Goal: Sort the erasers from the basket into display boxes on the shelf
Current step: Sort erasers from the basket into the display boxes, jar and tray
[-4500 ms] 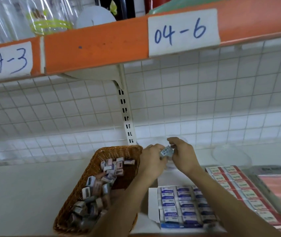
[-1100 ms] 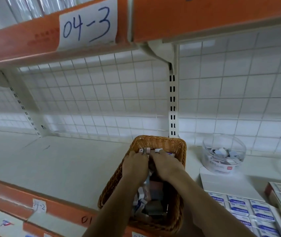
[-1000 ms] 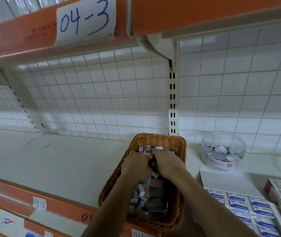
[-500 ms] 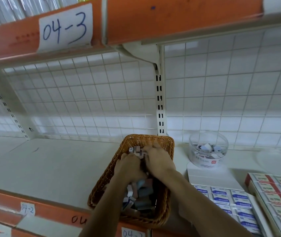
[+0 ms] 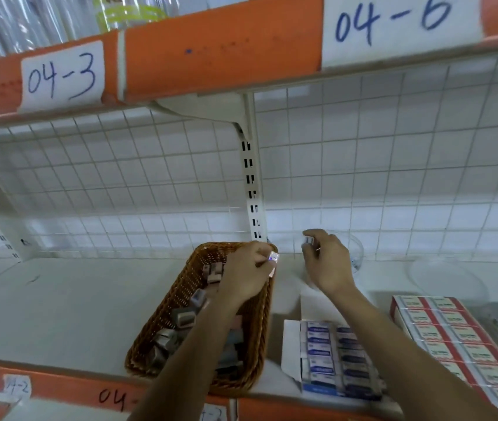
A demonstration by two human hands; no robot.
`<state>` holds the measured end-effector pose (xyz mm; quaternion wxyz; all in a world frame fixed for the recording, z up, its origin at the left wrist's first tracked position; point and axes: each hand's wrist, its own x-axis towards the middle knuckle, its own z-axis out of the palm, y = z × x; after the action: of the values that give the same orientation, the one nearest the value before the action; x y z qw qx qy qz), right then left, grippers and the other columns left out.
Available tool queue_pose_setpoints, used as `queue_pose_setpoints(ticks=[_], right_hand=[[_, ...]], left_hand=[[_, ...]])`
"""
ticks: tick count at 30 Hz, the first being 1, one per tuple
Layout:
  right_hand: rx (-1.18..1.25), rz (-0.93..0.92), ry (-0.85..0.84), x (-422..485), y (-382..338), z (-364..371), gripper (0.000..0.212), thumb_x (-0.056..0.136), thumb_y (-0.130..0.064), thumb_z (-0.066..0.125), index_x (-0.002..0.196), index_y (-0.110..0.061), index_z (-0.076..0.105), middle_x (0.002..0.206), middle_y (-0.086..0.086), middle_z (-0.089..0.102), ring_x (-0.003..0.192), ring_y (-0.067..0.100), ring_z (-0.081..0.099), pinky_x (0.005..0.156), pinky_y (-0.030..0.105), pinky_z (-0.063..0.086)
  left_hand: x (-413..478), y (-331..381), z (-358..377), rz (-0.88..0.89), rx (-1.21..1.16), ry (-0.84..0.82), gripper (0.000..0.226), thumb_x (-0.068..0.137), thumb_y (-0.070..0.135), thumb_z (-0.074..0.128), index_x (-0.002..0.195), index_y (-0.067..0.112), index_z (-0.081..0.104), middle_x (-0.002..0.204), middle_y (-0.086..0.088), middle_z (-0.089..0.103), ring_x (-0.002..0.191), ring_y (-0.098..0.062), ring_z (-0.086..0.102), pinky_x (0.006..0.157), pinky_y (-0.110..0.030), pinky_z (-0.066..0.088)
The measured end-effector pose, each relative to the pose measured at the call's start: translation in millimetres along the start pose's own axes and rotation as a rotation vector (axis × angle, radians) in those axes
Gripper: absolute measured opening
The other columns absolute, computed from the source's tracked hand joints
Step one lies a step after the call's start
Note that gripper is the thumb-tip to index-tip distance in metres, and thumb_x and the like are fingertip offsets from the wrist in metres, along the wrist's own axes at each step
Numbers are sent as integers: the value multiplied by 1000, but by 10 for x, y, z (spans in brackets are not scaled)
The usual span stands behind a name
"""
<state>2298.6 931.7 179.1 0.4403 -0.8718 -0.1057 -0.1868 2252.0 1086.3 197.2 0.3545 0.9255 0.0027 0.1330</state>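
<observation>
A brown wicker basket (image 5: 181, 305) with several loose erasers (image 5: 183, 318) stands on the white shelf. Above its far right corner, my left hand (image 5: 246, 276) pinches a small eraser (image 5: 273, 257). Just right of the basket, my right hand (image 5: 326, 262) pinches another small eraser (image 5: 308, 240) in front of a clear round tub (image 5: 355, 253), which it mostly hides. A display box of blue-labelled erasers (image 5: 329, 357) lies at the front, with a red-labelled display box (image 5: 460, 338) to its right.
The orange upper shelf edge (image 5: 220, 47) with labels 04-3 and 04-6 overhangs the work area. A white upright post (image 5: 252, 177) stands behind the basket against the wire grid. A clear lid (image 5: 445, 278) lies at the right. The white shelf (image 5: 59, 305) extends left.
Both hands have come up out of the basket, each with an eraser. My right hand has moved right toward the clear tub, and the view has swung right.
</observation>
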Motion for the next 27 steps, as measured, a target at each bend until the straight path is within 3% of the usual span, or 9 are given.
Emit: queue_pose_setpoints(ticks=[2, 5, 7, 9, 14, 18, 22, 25, 27], right_hand=[[22, 54, 26, 60, 82, -139, 35, 93, -14, 50, 127, -7, 53, 98, 17, 65, 94, 30, 60, 80, 27, 39], [-13, 93, -23, 66, 160, -324, 42, 97, -18, 45, 136, -4, 42, 103, 16, 66, 101, 29, 60, 88, 27, 42], [-18, 128, -63, 27, 198, -426, 41, 96, -13, 47, 136, -6, 43, 119, 14, 62, 107, 27, 58, 92, 29, 44], [-22, 129, -72, -30, 232, -509, 39, 92, -5, 49, 130, -10, 51, 124, 10, 59, 105, 22, 59, 89, 21, 41], [56, -43, -251, -309, 174, -672, 34, 86, -4, 58, 117, -17, 62, 112, -5, 61, 95, 10, 58, 87, 16, 44], [19, -118, -308, -521, 217, -760, 29, 81, -6, 67, 109, -14, 68, 103, -1, 65, 91, 12, 60, 84, 18, 45], [-54, -107, -352, -710, 309, -842, 20, 84, -9, 65, 100, -20, 71, 95, -5, 66, 83, 10, 60, 78, 21, 47], [-84, -99, -401, -825, 371, -896, 18, 83, -11, 65, 96, -22, 71, 97, -10, 66, 83, 3, 59, 73, 8, 44], [-125, -114, -462, -889, 376, -921, 20, 83, -11, 65, 97, -23, 71, 93, -14, 63, 82, 0, 58, 71, 4, 42]], left_hand=[[-1, 106, 78, -35, -174, -24, 28, 91, 14, 59, 118, 21, 62, 109, 2, 67, 90, -6, 63, 79, -9, 50], [-30, 246, 171, -144, -393, -36, 20, 90, 12, 60, 107, 21, 65, 102, 1, 67, 83, -11, 68, 78, -33, 59], [-46, 300, 221, -174, -437, -46, 7, 90, 16, 62, 95, 20, 63, 96, 0, 68, 84, -14, 68, 79, -32, 57], [-57, 340, 271, -167, -393, -52, 3, 90, 19, 62, 88, 20, 61, 91, -2, 70, 86, -20, 69, 74, -30, 53], [-157, 472, 370, -228, -552, -160, 4, 89, 10, 63, 88, 11, 60, 89, -2, 68, 69, -8, 70, 62, -16, 51], [-262, 555, 437, -253, -654, -283, 2, 90, 5, 62, 90, 7, 61, 92, -6, 68, 69, -10, 70, 64, -18, 54], [-309, 505, 469, -186, -365, -356, 13, 95, 20, 56, 86, 19, 66, 87, 0, 71, 79, -10, 70, 68, -21, 55], [-307, 379, 510, -10, 35, -357, 12, 93, 21, 57, 97, 21, 69, 99, 7, 70, 90, -8, 65, 83, -26, 53], [-327, 321, 546, 12, 142, -419, 19, 89, 19, 63, 108, 20, 67, 108, 4, 68, 96, -7, 63, 87, -24, 50]])
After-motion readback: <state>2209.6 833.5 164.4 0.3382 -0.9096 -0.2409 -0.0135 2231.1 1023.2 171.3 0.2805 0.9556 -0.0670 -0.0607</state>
